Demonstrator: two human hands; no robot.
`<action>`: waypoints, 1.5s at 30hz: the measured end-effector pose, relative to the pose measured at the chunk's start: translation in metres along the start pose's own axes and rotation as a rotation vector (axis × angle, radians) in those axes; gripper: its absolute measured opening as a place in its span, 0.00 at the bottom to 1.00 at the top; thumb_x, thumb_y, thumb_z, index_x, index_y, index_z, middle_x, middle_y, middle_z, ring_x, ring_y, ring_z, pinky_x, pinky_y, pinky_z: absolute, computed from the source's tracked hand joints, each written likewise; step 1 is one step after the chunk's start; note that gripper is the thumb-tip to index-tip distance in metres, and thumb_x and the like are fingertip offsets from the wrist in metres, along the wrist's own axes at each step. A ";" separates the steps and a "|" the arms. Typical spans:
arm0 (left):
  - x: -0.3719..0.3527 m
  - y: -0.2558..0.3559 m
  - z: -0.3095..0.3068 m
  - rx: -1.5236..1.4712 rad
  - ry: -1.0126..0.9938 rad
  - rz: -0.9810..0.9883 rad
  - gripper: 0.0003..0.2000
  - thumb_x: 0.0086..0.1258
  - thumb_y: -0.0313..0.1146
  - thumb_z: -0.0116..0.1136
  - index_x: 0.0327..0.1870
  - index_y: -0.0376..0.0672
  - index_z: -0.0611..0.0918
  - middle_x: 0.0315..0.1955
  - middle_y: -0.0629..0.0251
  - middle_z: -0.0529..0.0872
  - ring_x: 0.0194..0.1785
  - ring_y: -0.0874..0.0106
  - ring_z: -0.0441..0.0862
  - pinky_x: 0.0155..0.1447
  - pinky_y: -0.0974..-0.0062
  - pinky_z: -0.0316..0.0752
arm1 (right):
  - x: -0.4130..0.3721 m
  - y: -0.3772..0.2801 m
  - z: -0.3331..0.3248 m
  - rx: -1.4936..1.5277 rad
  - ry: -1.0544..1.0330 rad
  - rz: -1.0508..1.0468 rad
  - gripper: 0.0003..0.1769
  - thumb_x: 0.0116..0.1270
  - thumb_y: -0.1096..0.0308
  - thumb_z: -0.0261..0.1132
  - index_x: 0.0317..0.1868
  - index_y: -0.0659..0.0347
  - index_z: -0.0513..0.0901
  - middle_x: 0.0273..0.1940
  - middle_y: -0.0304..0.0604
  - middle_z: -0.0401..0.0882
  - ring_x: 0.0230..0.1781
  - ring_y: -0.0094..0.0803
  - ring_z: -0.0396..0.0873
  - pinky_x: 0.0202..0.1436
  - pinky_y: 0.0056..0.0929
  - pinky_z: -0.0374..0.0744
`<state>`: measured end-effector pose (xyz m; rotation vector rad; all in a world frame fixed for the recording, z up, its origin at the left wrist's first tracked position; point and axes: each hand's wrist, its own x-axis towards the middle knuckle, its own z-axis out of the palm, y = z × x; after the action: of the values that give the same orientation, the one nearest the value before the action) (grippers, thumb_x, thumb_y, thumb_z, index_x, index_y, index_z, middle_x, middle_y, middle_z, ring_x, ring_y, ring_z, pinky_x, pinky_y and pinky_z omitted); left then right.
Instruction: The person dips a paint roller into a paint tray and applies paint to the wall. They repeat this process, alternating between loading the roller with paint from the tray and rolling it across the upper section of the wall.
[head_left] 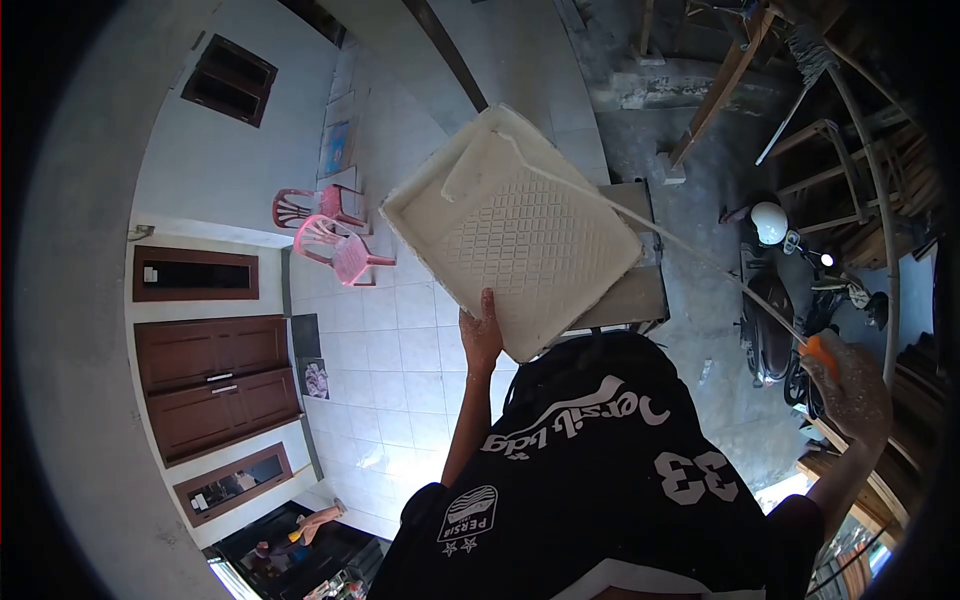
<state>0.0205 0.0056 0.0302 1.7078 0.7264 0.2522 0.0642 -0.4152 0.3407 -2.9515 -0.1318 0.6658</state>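
While the left hand (481, 335) is gripping the near edge of the paint tray (545, 255) above the tiled floor (400, 350), the right hand (852, 388) is clasping the orange handle (815, 348) so the roller (478, 166) is resting inside it.

head-worn fisheye view looks steeply down, past the shirt (600, 470), onto tiled floor (400, 350).

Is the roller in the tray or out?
In: the roller lies inside the tray, its long handle held by the right hand.
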 end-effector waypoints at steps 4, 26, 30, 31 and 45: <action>0.000 0.003 -0.001 0.008 -0.021 -0.019 0.27 0.75 0.45 0.52 0.59 0.26 0.71 0.50 0.45 0.81 0.53 0.62 0.79 0.57 0.67 0.73 | 0.018 -0.005 0.039 0.012 -0.002 -0.127 0.18 0.71 0.52 0.58 0.45 0.60 0.77 0.33 0.55 0.80 0.35 0.54 0.78 0.39 0.47 0.75; -0.004 0.004 0.000 -0.043 -0.027 -0.010 0.26 0.75 0.44 0.52 0.60 0.27 0.70 0.52 0.45 0.81 0.54 0.61 0.79 0.57 0.66 0.73 | 0.042 -0.037 0.041 0.041 0.061 -0.189 0.20 0.73 0.53 0.56 0.44 0.63 0.80 0.28 0.57 0.81 0.32 0.51 0.82 0.36 0.47 0.76; -0.003 0.002 0.001 -0.053 -0.023 0.021 0.25 0.76 0.43 0.52 0.60 0.26 0.70 0.51 0.44 0.81 0.54 0.59 0.79 0.57 0.65 0.73 | 0.038 -0.032 0.032 0.054 0.044 -0.223 0.19 0.73 0.53 0.56 0.44 0.63 0.80 0.27 0.57 0.80 0.31 0.52 0.81 0.36 0.48 0.76; -0.003 0.001 0.001 -0.055 -0.025 0.028 0.25 0.76 0.43 0.51 0.60 0.26 0.70 0.51 0.44 0.81 0.54 0.59 0.79 0.57 0.65 0.73 | 0.036 -0.039 0.022 0.082 -0.002 -0.186 0.19 0.73 0.53 0.56 0.44 0.63 0.80 0.26 0.57 0.80 0.30 0.52 0.81 0.35 0.48 0.76; -0.002 0.000 0.001 -0.048 -0.022 0.032 0.24 0.76 0.42 0.51 0.59 0.27 0.71 0.50 0.44 0.81 0.53 0.59 0.80 0.56 0.65 0.74 | -0.011 -0.001 0.000 -0.225 0.142 -0.041 0.24 0.70 0.48 0.59 0.54 0.58 0.81 0.37 0.52 0.83 0.39 0.44 0.80 0.47 0.42 0.79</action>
<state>0.0196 0.0033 0.0307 1.6750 0.6723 0.2700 0.0543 -0.4151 0.3454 -3.1888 -0.2703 0.4616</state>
